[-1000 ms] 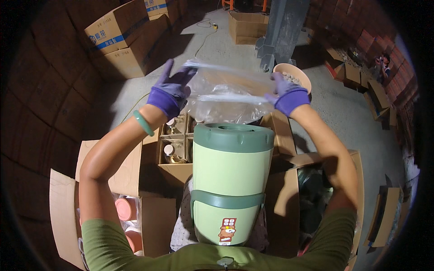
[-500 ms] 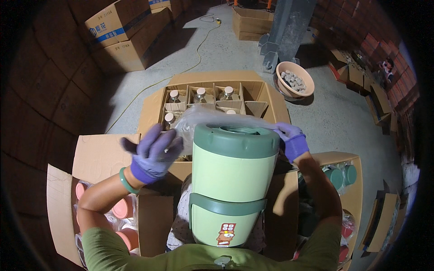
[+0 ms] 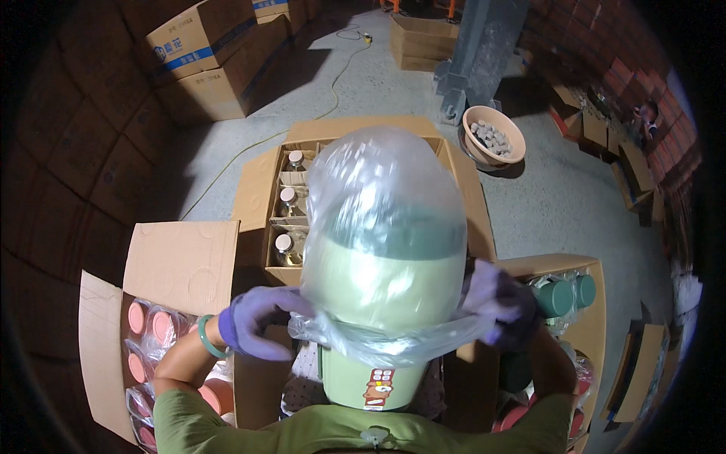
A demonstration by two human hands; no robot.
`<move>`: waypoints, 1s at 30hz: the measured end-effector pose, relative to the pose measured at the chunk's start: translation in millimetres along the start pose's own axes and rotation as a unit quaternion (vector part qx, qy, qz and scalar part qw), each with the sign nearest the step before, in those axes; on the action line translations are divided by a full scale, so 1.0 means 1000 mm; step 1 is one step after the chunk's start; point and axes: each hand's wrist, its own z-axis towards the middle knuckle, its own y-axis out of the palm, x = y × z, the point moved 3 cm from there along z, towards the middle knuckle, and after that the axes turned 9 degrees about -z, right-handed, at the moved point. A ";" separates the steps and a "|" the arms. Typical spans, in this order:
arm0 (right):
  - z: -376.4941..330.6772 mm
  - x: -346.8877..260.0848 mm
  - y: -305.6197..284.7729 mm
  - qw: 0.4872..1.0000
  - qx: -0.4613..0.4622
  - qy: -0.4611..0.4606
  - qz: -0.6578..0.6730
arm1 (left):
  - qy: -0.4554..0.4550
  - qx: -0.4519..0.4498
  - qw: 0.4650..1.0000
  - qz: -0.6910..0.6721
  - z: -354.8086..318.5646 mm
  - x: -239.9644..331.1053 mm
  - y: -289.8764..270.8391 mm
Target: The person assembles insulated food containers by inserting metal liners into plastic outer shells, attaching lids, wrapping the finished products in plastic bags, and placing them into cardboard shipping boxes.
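In front of my chest stands a large light-green insulated jug (image 3: 346, 382) with a dark-green upper rim and a bear sticker low on its front. A clear plastic bag (image 3: 386, 163) covers its upper part, its bunched lower edge crossing the jug's middle. My left hand (image 3: 261, 321), in a purple glove, holds that edge at the jug's left side. On the right side my right hand (image 3: 501, 303), also gloved and slightly blurred, has its fingers closed on the bag's other end. The bag hides the jug's handle band.
Behind the jug, a divided carton (image 3: 253, 193) holds glass bottles (image 3: 287, 198) with pale caps. An open carton (image 3: 98, 333) with pink-lidded containers stands left; another (image 3: 594, 314) with green-lidded ones stands right. Beyond are a basin of stones (image 3: 516, 147), a column (image 3: 484, 57) and a yellow cable (image 3: 335, 94).
The bag, earlier bunched behind the jug's top, now hangs over its upper half. Both hands have come down and nearer, drawing the bag's edge along the jug's sides.
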 end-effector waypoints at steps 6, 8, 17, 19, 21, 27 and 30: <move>-0.028 -0.022 0.035 0.977 -0.150 0.151 -0.006 | 0.045 0.064 0.974 0.211 -0.023 -0.029 0.033; -0.037 -0.028 0.042 0.978 -0.154 0.141 -0.025 | 0.141 -0.001 0.935 0.326 -0.029 -0.030 0.052; -0.136 -0.045 0.130 0.942 -0.224 0.152 -0.199 | 0.031 -0.002 0.956 0.291 -0.093 -0.089 0.104; -0.161 -0.062 0.154 0.932 -0.246 0.119 -0.239 | 0.003 -0.023 0.974 0.225 -0.123 -0.123 0.121; -0.174 -0.082 0.170 0.909 -0.219 0.035 -0.354 | 0.032 -0.012 0.976 0.217 -0.144 -0.155 0.154; -0.142 -0.105 0.170 0.933 -0.134 0.277 -0.188 | 0.005 0.223 0.971 0.090 -0.162 -0.151 0.185; -0.096 -0.106 0.157 0.932 0.003 0.353 -0.079 | 0.020 0.278 0.929 0.243 -0.150 -0.101 0.180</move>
